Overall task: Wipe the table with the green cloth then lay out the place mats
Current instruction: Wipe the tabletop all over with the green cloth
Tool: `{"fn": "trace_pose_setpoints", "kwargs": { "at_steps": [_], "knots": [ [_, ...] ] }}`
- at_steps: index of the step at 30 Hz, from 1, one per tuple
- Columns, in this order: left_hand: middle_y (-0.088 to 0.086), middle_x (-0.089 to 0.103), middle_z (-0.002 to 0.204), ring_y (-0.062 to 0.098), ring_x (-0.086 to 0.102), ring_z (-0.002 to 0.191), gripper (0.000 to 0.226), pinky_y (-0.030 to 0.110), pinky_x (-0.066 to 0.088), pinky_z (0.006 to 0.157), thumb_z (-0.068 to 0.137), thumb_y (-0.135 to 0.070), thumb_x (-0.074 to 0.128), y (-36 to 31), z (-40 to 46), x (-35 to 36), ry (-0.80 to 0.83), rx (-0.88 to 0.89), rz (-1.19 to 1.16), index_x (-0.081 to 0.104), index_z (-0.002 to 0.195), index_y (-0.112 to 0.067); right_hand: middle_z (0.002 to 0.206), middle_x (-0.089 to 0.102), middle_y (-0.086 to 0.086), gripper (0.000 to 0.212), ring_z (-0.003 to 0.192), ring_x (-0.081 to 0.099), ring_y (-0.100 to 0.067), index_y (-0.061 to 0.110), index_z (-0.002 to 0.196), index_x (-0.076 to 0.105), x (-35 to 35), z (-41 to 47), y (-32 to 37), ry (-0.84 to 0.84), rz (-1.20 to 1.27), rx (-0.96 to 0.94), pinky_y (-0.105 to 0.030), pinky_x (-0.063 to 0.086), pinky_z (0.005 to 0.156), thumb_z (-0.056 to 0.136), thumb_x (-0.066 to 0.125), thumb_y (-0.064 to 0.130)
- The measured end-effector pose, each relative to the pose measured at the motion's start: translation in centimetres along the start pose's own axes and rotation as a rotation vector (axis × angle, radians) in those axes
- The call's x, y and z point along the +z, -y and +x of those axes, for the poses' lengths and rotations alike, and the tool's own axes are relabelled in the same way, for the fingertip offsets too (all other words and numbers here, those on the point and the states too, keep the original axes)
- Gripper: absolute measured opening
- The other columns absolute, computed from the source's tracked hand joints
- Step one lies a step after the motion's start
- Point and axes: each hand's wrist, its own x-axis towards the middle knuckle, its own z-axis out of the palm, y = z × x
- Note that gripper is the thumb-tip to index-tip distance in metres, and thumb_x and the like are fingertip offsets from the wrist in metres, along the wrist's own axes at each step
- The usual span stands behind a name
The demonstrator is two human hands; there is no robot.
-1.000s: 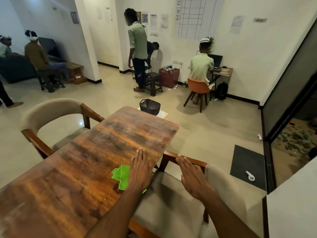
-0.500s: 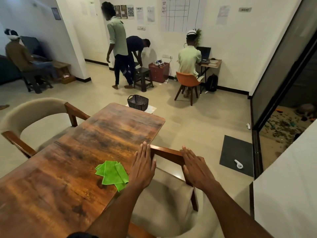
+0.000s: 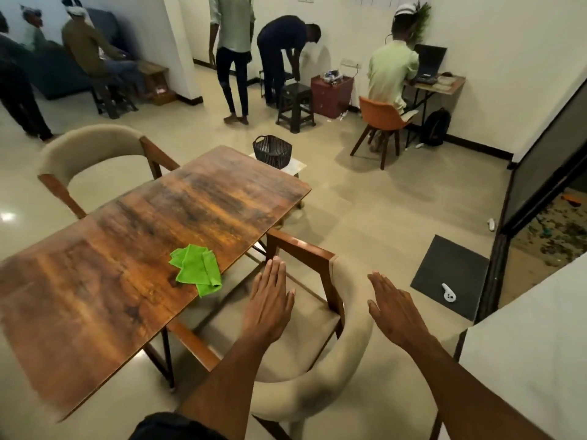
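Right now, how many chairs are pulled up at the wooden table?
2. One padded chair sits at the wooden table's near-right side, under the person's open hands; a second padded chair stands at the far-left side. Others may be hidden outside the frame.

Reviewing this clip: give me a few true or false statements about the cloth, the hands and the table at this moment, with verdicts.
1. The green cloth lies crumpled on the wooden table near its edge. True.
2. The left hand grips the cloth. False: it is open, flat, over the chair seat, apart from the cloth.
3. The right hand is empty. True.
4. Place mats are laid on the table. False: only the cloth is on it.
5. A dark basket stands on the floor beyond the table. True.
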Motion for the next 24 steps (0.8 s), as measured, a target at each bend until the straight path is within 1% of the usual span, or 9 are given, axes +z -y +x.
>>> {"fn": "trace_pose_setpoints", "kwargs": {
  "at_steps": [4,8,10,12,15,18,24],
  "knots": [
    [0.005,-0.01,0.179,0.017,-0.015,0.164,0.071,0.035,-0.009,0.131,0.11,-0.048,0.012,0.4,0.0,0.1,0.007,-0.031,0.006,-0.003,0.17,-0.014,0.179,0.009,-0.003,0.064,0.165,0.014,-0.021,0.018,0.17,0.009,-0.7,0.9,-0.1,-0.028,0.057,-0.009,-0.04,0.017,0.131,0.115,0.033,0.039],
    [0.004,-0.01,0.179,0.016,-0.014,0.164,0.077,0.034,-0.009,0.13,0.104,-0.052,0.002,0.1,1.3,-0.3,-0.03,-0.072,-0.004,-0.004,0.171,-0.014,0.179,0.01,-0.004,0.065,0.165,0.014,-0.021,0.017,0.17,0.009,-1.8,2.0,-0.7,-0.022,0.054,-0.024,-0.04,0.016,0.131,0.115,0.033,0.041],
    [0.003,-0.008,0.179,0.016,-0.011,0.165,0.076,0.034,-0.008,0.13,0.105,-0.052,0.001,-0.4,1.9,-0.1,-0.039,-0.075,-0.03,-0.003,0.171,-0.014,0.178,0.012,-0.005,0.065,0.164,0.016,-0.023,0.017,0.17,0.01,-2.6,2.8,-1.4,-0.026,0.059,-0.01,-0.041,0.018,0.131,0.115,0.034,0.041],
    [0.003,-0.006,0.179,0.015,-0.01,0.165,0.072,0.033,-0.009,0.129,0.109,-0.05,0.004,-0.5,2.3,0.3,-0.058,-0.083,-0.023,-0.003,0.17,-0.014,0.178,0.012,-0.005,0.065,0.164,0.015,-0.023,0.016,0.17,0.01,-2.9,3.4,-1.9,-0.044,0.051,-0.006,-0.041,0.018,0.131,0.115,0.034,0.041],
    [0.004,-0.009,0.179,0.016,-0.013,0.165,0.067,0.033,-0.011,0.128,0.115,-0.046,0.017,-0.7,3.0,1.1,-0.03,-0.116,-0.054,-0.005,0.17,-0.014,0.178,0.012,-0.006,0.065,0.165,0.014,-0.022,0.015,0.17,0.01,-2.7,4.5,-2.6,-0.058,0.034,-0.017,-0.041,0.018,0.131,0.115,0.033,0.04],
    [0.004,-0.009,0.179,0.017,-0.013,0.165,0.068,0.034,-0.01,0.129,0.115,-0.046,0.017,-1.3,3.3,2.0,-0.005,-0.105,-0.046,-0.005,0.17,-0.014,0.178,0.011,-0.006,0.066,0.165,0.014,-0.022,0.015,0.17,0.009,-1.8,5.0,-3.6,-0.038,0.03,-0.013,-0.042,0.018,0.132,0.114,0.033,0.043],
    [0.005,-0.008,0.179,0.017,-0.01,0.166,0.068,0.036,-0.004,0.133,0.115,-0.044,0.02,-2.2,5.8,2.8,-0.028,-0.142,-0.048,-0.003,0.17,-0.013,0.178,0.014,-0.007,0.065,0.164,0.017,-0.023,0.014,0.169,0.013,-0.8,8.2,-6.1,-0.002,0.047,-0.052,-0.043,0.02,0.131,0.114,0.035,0.041]
  ]
}}
